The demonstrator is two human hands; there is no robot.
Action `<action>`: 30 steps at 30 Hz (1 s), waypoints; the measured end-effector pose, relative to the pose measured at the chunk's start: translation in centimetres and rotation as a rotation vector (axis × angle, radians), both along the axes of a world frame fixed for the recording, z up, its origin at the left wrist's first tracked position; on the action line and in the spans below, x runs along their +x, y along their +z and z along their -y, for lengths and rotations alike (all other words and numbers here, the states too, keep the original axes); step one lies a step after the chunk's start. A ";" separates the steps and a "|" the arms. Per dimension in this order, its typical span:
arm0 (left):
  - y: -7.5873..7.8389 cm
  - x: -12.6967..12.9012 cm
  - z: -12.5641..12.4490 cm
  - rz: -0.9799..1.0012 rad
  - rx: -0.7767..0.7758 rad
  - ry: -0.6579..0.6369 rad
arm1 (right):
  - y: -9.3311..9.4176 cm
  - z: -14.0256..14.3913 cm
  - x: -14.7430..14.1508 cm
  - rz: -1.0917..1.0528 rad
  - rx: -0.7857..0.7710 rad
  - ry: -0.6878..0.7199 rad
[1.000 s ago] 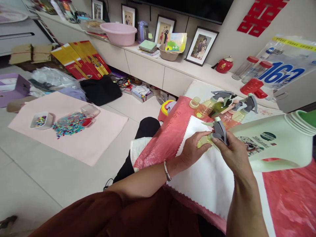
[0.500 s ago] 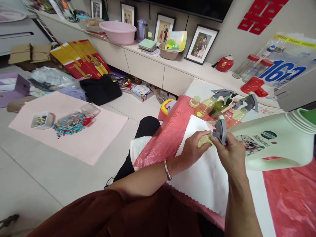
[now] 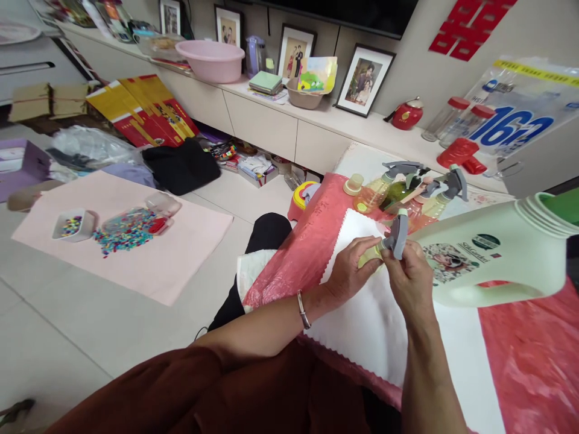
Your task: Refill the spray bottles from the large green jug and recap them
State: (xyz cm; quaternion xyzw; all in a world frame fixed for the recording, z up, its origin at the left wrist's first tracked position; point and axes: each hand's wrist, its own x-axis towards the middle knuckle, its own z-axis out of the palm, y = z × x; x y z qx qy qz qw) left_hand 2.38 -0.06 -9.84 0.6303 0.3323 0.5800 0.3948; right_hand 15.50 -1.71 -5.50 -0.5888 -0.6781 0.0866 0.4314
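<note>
My left hand (image 3: 350,268) is closed around a small yellowish spray bottle (image 3: 370,255), tilted over a white cloth (image 3: 353,328). The thumb and fingers of my right hand (image 3: 409,271) grip the neck of its grey trigger head (image 3: 397,235). Part of the bottle is hidden by my fingers. Just beyond stand several more spray bottles with grey triggers, among them an orange-tinted bottle (image 3: 371,196). A large pale green jug (image 3: 502,253) labelled SilkGarden lies tilted close to my right hand, a green piece at its mouth.
Red plastic sheeting (image 3: 534,355) covers part of the table. At the left, a pink mat (image 3: 149,280) on the floor holds scattered coloured beads (image 3: 126,232) and a small white container (image 3: 75,225). Behind runs a low cabinet (image 3: 260,123) with a pink basin (image 3: 212,60) and framed photos.
The view has shifted slightly. Both hands still grip the spray bottle, and its trigger head has turned a little, now looking narrower.
</note>
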 end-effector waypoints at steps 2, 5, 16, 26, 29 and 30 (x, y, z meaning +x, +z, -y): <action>0.1 0.0 0.0 -0.015 -0.015 -0.005 | 0.3 0.0 0.1 -0.001 -0.017 0.026; 0.2 -0.1 0.0 -0.017 -0.028 -0.010 | 0.5 -0.1 0.3 -0.012 -0.019 0.022; 0.2 -0.3 0.0 -0.026 -0.016 -0.026 | -0.9 0.0 -0.5 -0.083 0.055 -0.083; -0.2 -0.2 -0.1 -0.061 0.027 -0.028 | -1.4 0.2 -1.3 -0.154 0.074 -0.135; -0.2 -0.2 -0.1 -0.068 0.041 -0.034 | -0.7 0.1 -0.7 -0.141 0.013 -0.070; -0.2 -0.2 -0.1 -0.072 0.044 -0.032 | -0.3 0.1 -0.4 -0.130 -0.016 -0.042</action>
